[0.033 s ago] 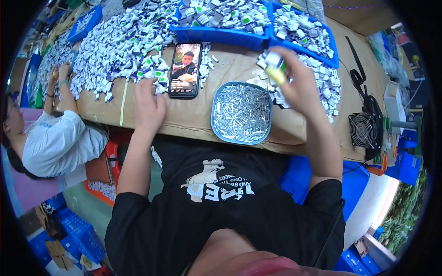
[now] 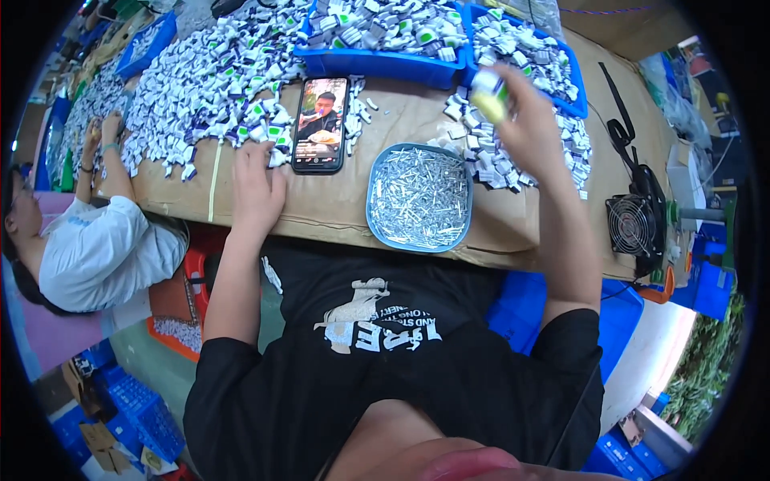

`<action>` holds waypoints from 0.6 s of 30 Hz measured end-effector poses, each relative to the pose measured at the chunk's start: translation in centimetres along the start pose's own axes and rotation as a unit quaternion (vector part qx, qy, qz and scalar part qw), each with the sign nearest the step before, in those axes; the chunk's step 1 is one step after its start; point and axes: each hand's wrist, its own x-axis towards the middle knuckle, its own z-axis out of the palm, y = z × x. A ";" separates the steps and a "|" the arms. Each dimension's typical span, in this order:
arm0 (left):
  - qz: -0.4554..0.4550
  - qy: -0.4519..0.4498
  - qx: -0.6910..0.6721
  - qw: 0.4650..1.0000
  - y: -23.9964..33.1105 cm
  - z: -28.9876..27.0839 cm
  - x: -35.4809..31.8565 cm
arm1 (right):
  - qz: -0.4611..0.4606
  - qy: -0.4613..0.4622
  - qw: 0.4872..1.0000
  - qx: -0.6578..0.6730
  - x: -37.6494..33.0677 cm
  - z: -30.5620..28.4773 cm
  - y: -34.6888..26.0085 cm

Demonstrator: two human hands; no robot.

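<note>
My right hand (image 2: 531, 128) is raised over a heap of small white plastic pieces (image 2: 481, 144) at the right. Its fingers are closed around a small white, purple and yellow object (image 2: 489, 96), blurred by motion; its kind is unclear. On the brown table cover, my left hand (image 2: 258, 188) rests with fingers stretched out, its tips at the edge of a large pile of white and purple pieces (image 2: 216, 96), some with green marks. Between the hands lie a phone (image 2: 322, 164) playing a video and a blue-rimmed square tub (image 2: 373, 216) of thin metal pins (image 2: 421, 196).
Two blue bins, one in the middle (image 2: 385, 64) and one at the right (image 2: 579, 88), hold more pieces at the back. A black fan (image 2: 631, 224) stands at the right edge. At the left, a co-worker (image 2: 104, 248) in a light shirt sits with both hands near the pile.
My right hand, with the object in it, has moved farther away and slightly right, uncovering more of the heap beneath. My left hand stays almost in place.
</note>
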 end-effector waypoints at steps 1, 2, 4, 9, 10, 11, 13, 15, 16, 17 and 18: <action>0.030 -0.036 0.031 0.998 0.1 -0.4 0.1 | 0.003 0.027 0.998 -0.065 2.2 -1.0 1.8; 0.033 -0.034 0.029 0.998 -0.1 -0.4 0.1 | 0.028 0.053 0.994 -0.095 4.3 -2.0 2.7; -0.006 -0.050 -0.033 0.998 -0.5 -0.3 0.1 | 0.107 0.037 0.982 -0.152 7.9 -3.6 3.1; 0.006 -0.021 -0.065 0.998 -0.8 -0.6 0.3 | 0.047 0.098 0.974 -0.197 7.7 -2.6 5.2; -0.004 -0.013 -0.095 0.995 -1.0 -0.6 0.2 | -0.042 0.118 0.971 -0.206 6.3 -1.7 6.1; -0.058 0.016 -0.135 0.989 -1.6 -0.6 -0.6 | -0.009 0.023 0.984 -0.178 4.6 -1.2 2.8; -0.064 0.049 -0.162 0.983 -2.4 -0.5 -1.0 | -0.119 -0.087 0.988 -0.046 0.8 0.0 1.6; -0.048 0.138 -0.204 0.968 -1.9 -0.3 -0.9 | -0.102 -0.226 0.968 -0.038 -2.5 1.4 -1.0; -0.048 0.136 -0.205 0.968 -1.0 0.1 -0.5 | -0.144 -0.271 0.950 -0.045 -3.4 1.7 -1.9; -0.001 0.115 -0.273 0.955 0.0 0.7 0.2 | -0.166 -0.285 0.942 -0.060 -4.2 2.4 -2.4; 0.047 0.095 -0.338 0.935 1.2 1.0 0.7 | -0.182 -0.285 0.937 -0.084 -4.8 2.8 -2.7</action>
